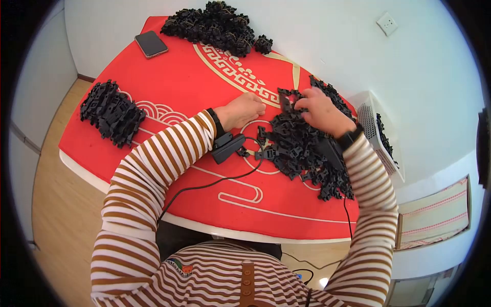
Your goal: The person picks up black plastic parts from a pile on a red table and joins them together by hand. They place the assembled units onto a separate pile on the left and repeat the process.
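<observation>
My left hand (242,111) is over the red tablecloth, left of a loose pile of black plastic parts (294,146). Its fingers are curled together, and what they hold, if anything, is hidden. At the upper edge of that pile, my right hand (326,113) has its fingers bent in a pinch around a black plastic part (286,99); the grip is partly hidden. A few single parts lie apart from the pile, below my left hand. Each wrist wears a black band, and a black box with a cable (228,147) sits at the left one.
Bundled black parts (209,28) are heaped at the table's back. Another stack (112,113) lies at the left, and a phone (151,44) rests at the back left. A white perforated basket (376,125) holding black parts stands at the right. The cable crosses the tablecloth (204,199).
</observation>
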Motion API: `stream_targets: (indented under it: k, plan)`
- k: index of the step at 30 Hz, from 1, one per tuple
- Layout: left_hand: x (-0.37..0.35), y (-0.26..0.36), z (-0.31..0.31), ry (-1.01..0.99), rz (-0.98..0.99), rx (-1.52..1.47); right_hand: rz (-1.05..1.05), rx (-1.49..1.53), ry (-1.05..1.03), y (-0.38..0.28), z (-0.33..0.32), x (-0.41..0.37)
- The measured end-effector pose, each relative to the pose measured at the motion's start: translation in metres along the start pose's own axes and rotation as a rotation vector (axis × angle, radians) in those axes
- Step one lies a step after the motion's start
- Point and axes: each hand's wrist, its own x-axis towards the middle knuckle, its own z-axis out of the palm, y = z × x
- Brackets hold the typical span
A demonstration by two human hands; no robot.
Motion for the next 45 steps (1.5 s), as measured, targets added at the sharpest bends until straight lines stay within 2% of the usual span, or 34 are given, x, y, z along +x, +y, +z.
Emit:
stream_targets:
  k: [2,3,4,6,9,11,14,17,18,20,23,24,25,26,28,29,32,36,39,40,43,44,45]
  plan:
    - [-0.012,0.01,-0.001,-0.005,-0.005,0.047,-0.059,0.386,0.28,-0.048,-0.053,-0.018]
    - [-0.017,0.013,-0.002,-0.008,-0.011,0.071,-0.064,0.538,0.306,-0.075,-0.084,-0.031]
    - [-0.016,0.013,-0.004,-0.028,-0.007,0.097,-0.163,0.584,0.401,-0.099,-0.109,-0.044]
    - [-0.04,0.018,-0.011,-0.094,0.096,0.296,-0.303,0.636,0.402,-0.139,-0.152,-0.079]
    - [-0.079,0.011,-0.031,-0.149,0.261,0.646,-0.529,0.62,0.515,-0.182,-0.174,-0.13]
    - [-0.112,-0.001,-0.036,-0.139,0.393,0.843,-0.631,0.595,0.635,-0.195,-0.173,-0.156]
    - [-0.167,-0.001,-0.033,-0.041,0.383,0.88,-0.759,0.574,0.877,-0.211,-0.164,-0.187]
    - [-0.198,0.001,-0.034,-0.016,0.386,1.036,-0.85,0.557,1.17,-0.223,-0.147,-0.212]
    - [-0.202,0.0,-0.035,-0.03,0.358,1.034,-0.872,0.55,1.27,-0.227,-0.139,-0.218]
    - [-0.199,-0.004,-0.031,-0.025,0.423,1.085,-0.894,0.498,1.492,-0.232,-0.119,-0.223]
    - [-0.168,-0.013,-0.029,-0.05,0.598,1.218,-0.856,0.189,1.735,-0.22,-0.072,-0.208]
    - [-0.155,-0.015,-0.028,-0.066,0.67,1.267,-0.78,0.168,1.425,-0.218,-0.081,-0.201]
    - [-0.146,-0.014,-0.023,-0.056,0.63,1.322,-0.671,0.123,1.13,-0.217,-0.09,-0.194]
    - [-0.137,-0.014,-0.017,-0.054,0.587,1.376,-0.486,0.17,0.475,-0.214,-0.115,-0.18]
    - [-0.122,-0.018,-0.007,-0.059,0.537,1.47,-0.364,0.459,0.678,-0.196,-0.054,-0.119]
    - [-0.115,-0.021,-0.004,-0.064,0.534,1.508,-0.287,0.463,0.61,-0.187,-0.033,-0.101]
    - [-0.103,-0.024,0.002,-0.068,0.476,1.556,-0.173,0.284,0.535,-0.158,0.035,-0.065]
    - [-0.106,-0.02,0.001,0.021,0.508,1.53,-0.029,0.115,0.451,-0.141,0.068,-0.048]
    - [-0.1,-0.018,0.001,0.138,0.576,1.114,-0.055,0.181,0.603,-0.138,0.045,-0.055]
    - [-0.102,-0.016,0.004,0.037,0.578,0.858,-0.029,0.268,0.634,-0.134,0.034,-0.062]
    - [-0.117,-0.004,0.035,-0.122,0.262,0.041,0.263,0.822,0.622,-0.113,0.029,-0.084]
    - [-0.116,-0.006,0.045,-0.153,0.232,-0.079,0.389,1.254,0.526,-0.111,0.016,-0.091]
    - [-0.114,-0.009,0.054,-0.183,0.2,-0.198,0.426,1.567,0.555,-0.103,0.019,-0.095]
